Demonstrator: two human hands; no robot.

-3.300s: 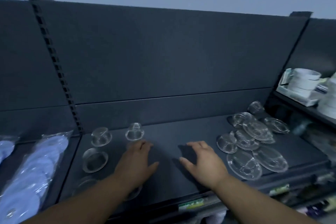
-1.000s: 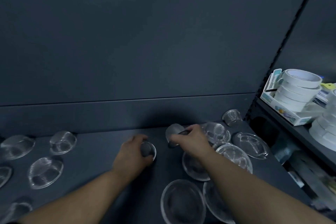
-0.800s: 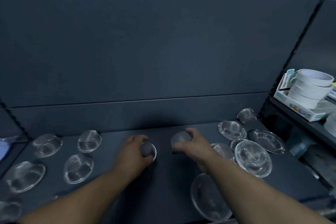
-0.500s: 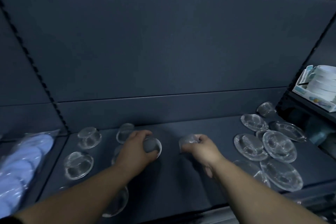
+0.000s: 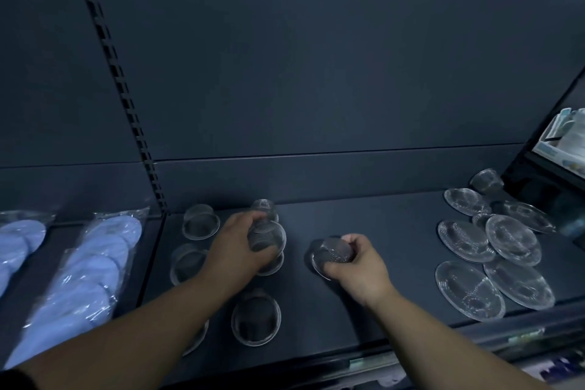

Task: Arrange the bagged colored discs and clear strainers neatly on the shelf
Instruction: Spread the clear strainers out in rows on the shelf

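Two strainers were in hand at the centre of the frame, over the dark shelf (image 5: pixel 389 222); the left grip (image 5: pixel 237 247) was curled round a domed strainer (image 5: pixel 269 236), close above small strainers (image 5: pixel 199 222) standing left of centre; the right grip (image 5: pixel 357 266) pinched a second strainer (image 5: pixel 332 252), tilted, though whether its rim touched the shelf could not be told; flat strainers (image 5: pixel 512 241) lay overlapping at the right; bagged discs (image 5: pixel 91 263), blue, lay at the lower left.

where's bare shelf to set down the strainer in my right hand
Bare shelf lies between the right hand and the flat strainer pile, back to the rear panel. Crowded: cup strainers around the left hand, and the overlapping pile.
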